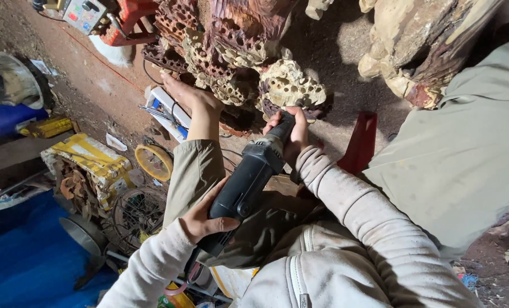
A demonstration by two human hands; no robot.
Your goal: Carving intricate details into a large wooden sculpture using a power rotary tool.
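Left hand (204, 219) clamped around the rear body of a black die grinder (247, 177), thumb over the top, fingers wrapped beneath. Right hand (291, 134) closed on the tool's narrow nose, knuckles just beside the work. Grinder slanted up from lower left to upper right, tip hidden behind the right-hand fingers, pressed at or very near the lower edge of a carved wooden sculpture (248, 63). Sculpture pierced with honeycomb-like holes, pale yellow lobes in front, dark reddish wood behind, standing on dusty brown ground. Bare foot (189, 94) braced against the base of the sculpture, trouser leg (194, 171) in dusty olive cloth running under the tool. Red stool (360, 142) just to the right of the right forearm. Second rough wood piece (414, 51) at upper right, apart from the first. At left, a yellow-and-white crate (92, 162), a wire fan guard (137, 214), a blue tarp (20, 256).
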